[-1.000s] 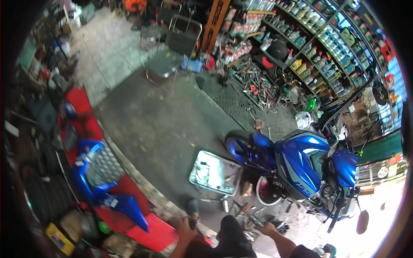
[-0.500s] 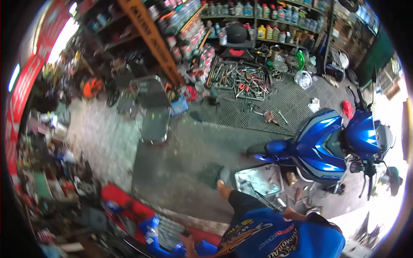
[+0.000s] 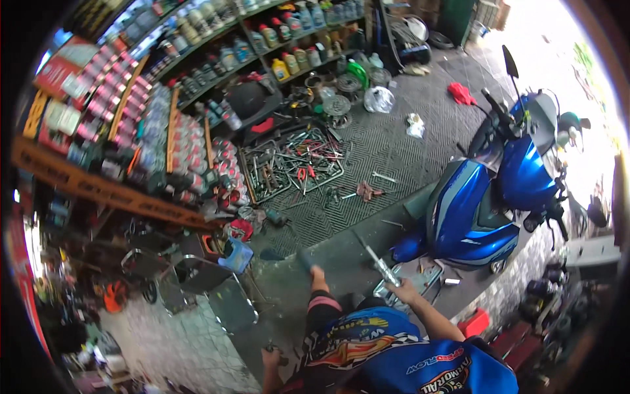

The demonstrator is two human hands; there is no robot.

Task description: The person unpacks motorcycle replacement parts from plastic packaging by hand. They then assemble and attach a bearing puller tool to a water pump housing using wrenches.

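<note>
My right hand [image 3: 405,291] is wrapped round the near end of a long silver tool [image 3: 378,264] with a thin dark shaft. The shaft slants up and away to the left, above the floor; its exact kind cannot be made out. A shallow metal tray [image 3: 430,287] with small parts in it lies beyond this hand, beside the blue motor scooter [image 3: 469,217]. Low in the picture, my left hand [image 3: 271,359] is closed, with a small dark thing [image 3: 281,358] at its fingers, too small to name.
Wrenches and pliers lie heaped in metal trays [image 3: 302,164] on the ribbed mat [image 3: 367,151]. Folding chairs [image 3: 223,299] and a blue plastic stool [image 3: 236,255] stand to the left. Bottle shelves [image 3: 308,36] line the back. A red container [image 3: 474,323] sits at the right.
The view has swung round, bringing the shelves and mat further left. My right hand has lifted the silver tool from over the tray and now points it forward. My left hand stays low.
</note>
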